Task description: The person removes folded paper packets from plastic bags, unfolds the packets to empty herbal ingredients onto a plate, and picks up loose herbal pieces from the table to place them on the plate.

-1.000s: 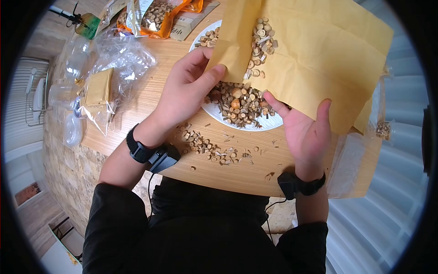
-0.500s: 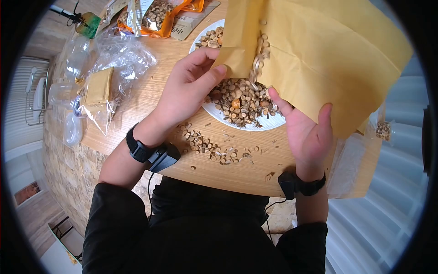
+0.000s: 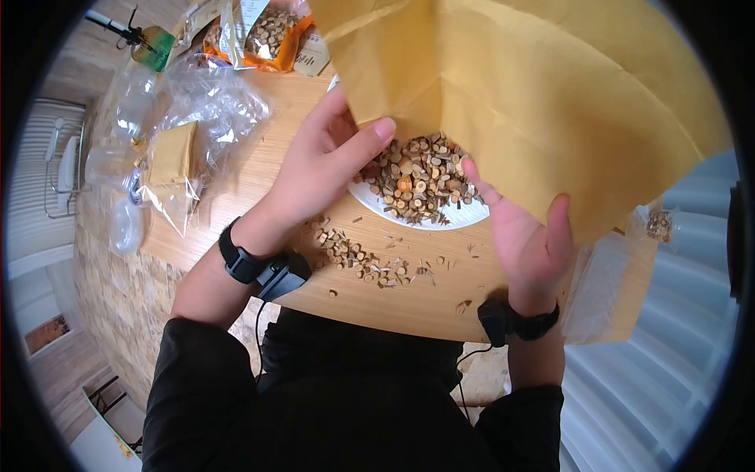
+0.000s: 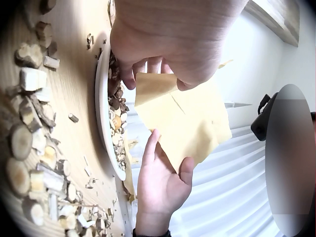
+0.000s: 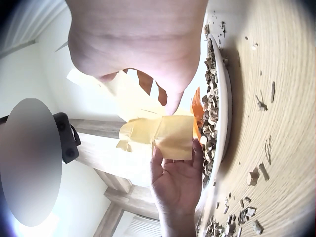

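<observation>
A creased sheet of yellow-brown kraft paper is tilted up over a white plate. The plate carries a heap of dried, sliced woody pieces, an orange-brown one among them. My left hand pinches the sheet's left edge, thumb on the near face and the other fingers behind it. On the right, my right hand holds the lower edge, with its thumb on the near face and fingers behind, as the left wrist view also shows. No pieces show on the visible face of the paper, and much of the plate is hidden behind it.
Loose woody bits lie scattered on the table before the plate. Clear plastic bags, one around a folded paper packet, lie left. An orange-edged bag of slices stands behind. Clear plastic lies at the right edge.
The paper has tilted up and spread wider across the view. Woody pieces lying on it have slid down its crease onto the heap. Both hands keep nearly the same places.
</observation>
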{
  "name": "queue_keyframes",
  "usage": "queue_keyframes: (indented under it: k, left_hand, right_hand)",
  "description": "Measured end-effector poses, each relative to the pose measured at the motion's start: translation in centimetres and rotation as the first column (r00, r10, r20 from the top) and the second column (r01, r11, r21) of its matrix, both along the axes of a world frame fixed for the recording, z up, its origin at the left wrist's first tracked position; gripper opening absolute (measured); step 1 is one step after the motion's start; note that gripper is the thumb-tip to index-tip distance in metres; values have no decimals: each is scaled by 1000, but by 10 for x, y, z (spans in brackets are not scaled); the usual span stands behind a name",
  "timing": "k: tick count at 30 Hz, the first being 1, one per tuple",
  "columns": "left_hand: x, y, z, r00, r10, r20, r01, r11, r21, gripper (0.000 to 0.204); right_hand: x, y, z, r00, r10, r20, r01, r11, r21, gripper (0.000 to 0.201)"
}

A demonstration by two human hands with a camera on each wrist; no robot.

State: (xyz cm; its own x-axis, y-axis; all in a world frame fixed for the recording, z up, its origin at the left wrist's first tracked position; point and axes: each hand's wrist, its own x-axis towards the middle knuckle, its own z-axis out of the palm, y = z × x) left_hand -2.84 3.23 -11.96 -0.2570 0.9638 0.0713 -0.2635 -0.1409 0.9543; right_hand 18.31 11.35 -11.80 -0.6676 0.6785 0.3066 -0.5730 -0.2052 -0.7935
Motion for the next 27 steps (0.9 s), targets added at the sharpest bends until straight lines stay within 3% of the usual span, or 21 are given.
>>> queue_keyframes:
  k: [2,6,8,9,10,11,13,15,16,17,18,21,22,24,25,27]
  left_hand:
    - [0,-2,2,998,39,-43,-39,999,-7,41]
    - [2,-8,6,996,-2,88,4,1000,-19,41]
    - [3,-7,6,990,3,139,1,999,-32,40]
    - [-2,-7,2,963,-54,263,70,996,-52,39]
    - [-6,-7,-2,917,-109,385,145,987,-65,38]
    - [-8,-8,-4,898,-90,432,128,990,-59,35]
    - [-14,-12,-6,780,-60,623,138,987,-78,35]
    - [-13,-16,-7,879,-60,474,65,998,6,37]
    - [-8,-12,2,791,-262,553,167,962,218,38]
    - [-8,-9,3,742,-154,653,118,988,98,38]
    - [-10,-6,4,685,-26,728,75,997,-35,39]
    - [-12,-4,6,670,-37,742,62,998,-6,39]
    - [-13,-4,6,670,-47,741,69,998,1,39]
    - [-14,-5,8,648,-57,759,106,994,-16,39]
    - [-15,-4,8,647,-60,760,104,995,-10,39]
    - [-17,-3,7,652,-72,755,171,984,-54,39]
  right_hand:
    - [0,-5,-1,995,-16,-97,-1,984,-177,55]
    - [7,0,-5,998,61,-2,-60,985,-163,56]
    - [10,6,-7,979,202,-5,-200,965,-170,56]
    - [12,6,-5,983,185,0,-183,970,-158,56]
    - [10,4,-1,993,115,-15,-114,948,-297,56]
    - [8,1,2,999,36,-23,-42,902,-430,56]
    - [8,8,-6,999,29,-41,-44,908,-417,54]
    - [13,14,-11,999,11,-46,-29,916,-400,52]
    - [12,15,-12,999,-4,-39,-14,890,-456,49]
    - [12,16,-12,999,-16,-37,-5,859,-512,46]
    - [14,18,-13,999,-42,-30,21,865,-501,46]
    - [17,24,-17,972,-198,128,234,879,-416,40]
    - [16,23,-9,970,-206,126,240,880,-410,40]
    - [9,20,11,884,-453,118,467,836,-287,48]
    - [11,24,10,885,-451,117,465,839,-282,48]
    - [17,35,6,732,-644,224,660,751,1,60]
